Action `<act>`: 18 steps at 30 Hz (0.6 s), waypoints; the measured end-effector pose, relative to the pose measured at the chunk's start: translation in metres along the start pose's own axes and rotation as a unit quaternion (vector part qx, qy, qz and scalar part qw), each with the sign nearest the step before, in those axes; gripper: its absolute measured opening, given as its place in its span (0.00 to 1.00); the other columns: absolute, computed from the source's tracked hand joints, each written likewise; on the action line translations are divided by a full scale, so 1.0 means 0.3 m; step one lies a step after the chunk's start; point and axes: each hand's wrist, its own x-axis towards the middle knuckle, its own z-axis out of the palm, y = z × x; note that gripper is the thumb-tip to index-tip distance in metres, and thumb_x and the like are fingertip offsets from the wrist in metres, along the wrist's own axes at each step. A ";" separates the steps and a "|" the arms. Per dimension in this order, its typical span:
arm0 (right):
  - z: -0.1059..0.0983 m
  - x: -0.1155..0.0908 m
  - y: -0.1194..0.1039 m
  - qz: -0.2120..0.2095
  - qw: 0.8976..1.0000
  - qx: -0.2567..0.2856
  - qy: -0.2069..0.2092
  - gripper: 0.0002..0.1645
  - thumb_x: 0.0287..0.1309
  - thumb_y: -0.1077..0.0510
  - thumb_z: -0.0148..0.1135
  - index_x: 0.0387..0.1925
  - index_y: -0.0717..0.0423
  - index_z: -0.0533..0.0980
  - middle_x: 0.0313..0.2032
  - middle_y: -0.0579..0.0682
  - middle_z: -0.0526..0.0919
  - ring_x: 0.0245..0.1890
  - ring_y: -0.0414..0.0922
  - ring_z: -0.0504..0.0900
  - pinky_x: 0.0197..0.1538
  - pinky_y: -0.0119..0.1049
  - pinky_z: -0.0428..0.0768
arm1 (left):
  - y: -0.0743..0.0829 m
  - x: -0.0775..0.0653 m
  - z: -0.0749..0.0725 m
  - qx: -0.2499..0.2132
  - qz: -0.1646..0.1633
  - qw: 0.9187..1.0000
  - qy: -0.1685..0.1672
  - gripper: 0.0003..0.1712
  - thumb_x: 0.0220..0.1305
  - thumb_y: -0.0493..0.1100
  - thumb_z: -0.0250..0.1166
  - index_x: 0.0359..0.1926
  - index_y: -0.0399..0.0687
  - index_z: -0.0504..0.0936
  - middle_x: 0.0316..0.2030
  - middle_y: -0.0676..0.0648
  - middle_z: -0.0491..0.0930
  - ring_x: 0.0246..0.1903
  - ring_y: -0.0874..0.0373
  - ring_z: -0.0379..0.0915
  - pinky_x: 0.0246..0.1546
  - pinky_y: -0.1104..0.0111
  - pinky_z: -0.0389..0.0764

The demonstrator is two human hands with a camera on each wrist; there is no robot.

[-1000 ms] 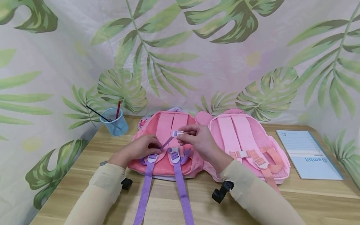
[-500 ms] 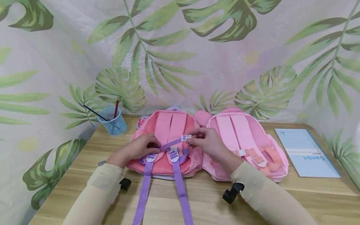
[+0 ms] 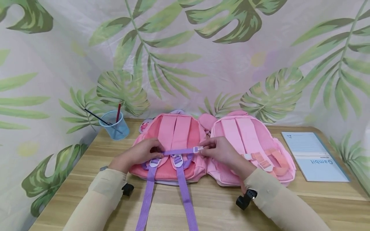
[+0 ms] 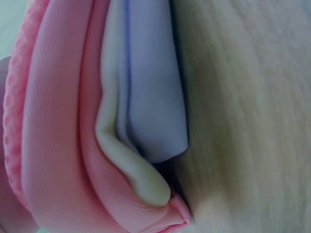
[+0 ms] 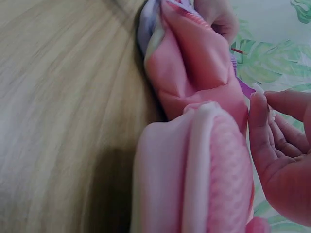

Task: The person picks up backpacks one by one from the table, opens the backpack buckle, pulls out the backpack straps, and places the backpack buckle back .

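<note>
A coral-pink backpack [image 3: 167, 134] lies on the table with its straps facing up. Across its back runs a short purple strap [image 3: 179, 151], pulled straight between the two hands. My left hand [image 3: 146, 150] pinches the strap's left end, over the backpack's left side. At the other end, my right hand [image 3: 221, 153] pinches a white plastic buckle [image 3: 198, 149] between thumb and fingertips. Two long purple straps hang from white adjusters [image 3: 178, 160] toward the front. In the left wrist view the backpack's layered pink side [image 4: 58, 116] fills the left half, mostly hiding the hand.
A lighter pink backpack [image 3: 254, 134] with orange straps lies against the first one on the right. At the back left stands a blue mesh cup [image 3: 115, 126] with a red and a black pencil. A notebook [image 3: 315, 157] lies far right on the wooden table [image 3: 95, 154].
My right hand has moved right and slightly down with the buckle, drawing the short purple strap from a slant to nearly level. My left hand has stayed almost in place.
</note>
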 end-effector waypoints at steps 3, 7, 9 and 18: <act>0.002 -0.003 0.006 -0.004 1.000 -0.022 -0.002 0.14 0.67 0.65 0.72 0.53 0.65 0.87 0.35 0.54 0.90 0.31 0.39 0.87 0.38 0.30 0.85 | -0.002 -0.007 -0.001 0.000 0.000 1.000 0.000 0.06 0.71 0.43 0.75 0.47 0.52 0.91 0.43 0.54 0.86 0.45 0.61 0.80 0.56 0.59 0.84; 0.002 -0.009 0.011 -0.021 0.998 -0.065 0.004 0.12 0.68 0.64 0.72 0.51 0.62 0.88 0.34 0.52 0.89 0.32 0.39 0.84 0.36 0.29 0.83 | -0.001 -0.007 0.001 0.000 0.002 1.000 0.000 0.06 0.71 0.43 0.74 0.47 0.52 0.90 0.43 0.54 0.86 0.45 0.62 0.79 0.55 0.60 0.84; 0.004 -0.011 0.012 -0.034 0.995 -0.095 0.006 0.11 0.68 0.63 0.71 0.50 0.61 0.89 0.34 0.51 0.88 0.32 0.38 0.81 0.36 0.28 0.81 | -0.001 -0.008 0.000 0.000 0.004 1.000 0.001 0.06 0.71 0.43 0.74 0.47 0.51 0.90 0.43 0.54 0.86 0.45 0.62 0.79 0.54 0.61 0.84; 0.019 -0.014 0.005 -0.055 0.979 -0.198 0.009 0.10 0.66 0.62 0.71 0.47 0.60 0.89 0.33 0.48 0.87 0.34 0.39 0.79 0.38 0.31 0.78 | 0.003 -0.008 -0.005 0.002 -0.003 1.000 -0.002 0.06 0.71 0.43 0.75 0.47 0.52 0.90 0.43 0.54 0.86 0.45 0.62 0.79 0.55 0.60 0.84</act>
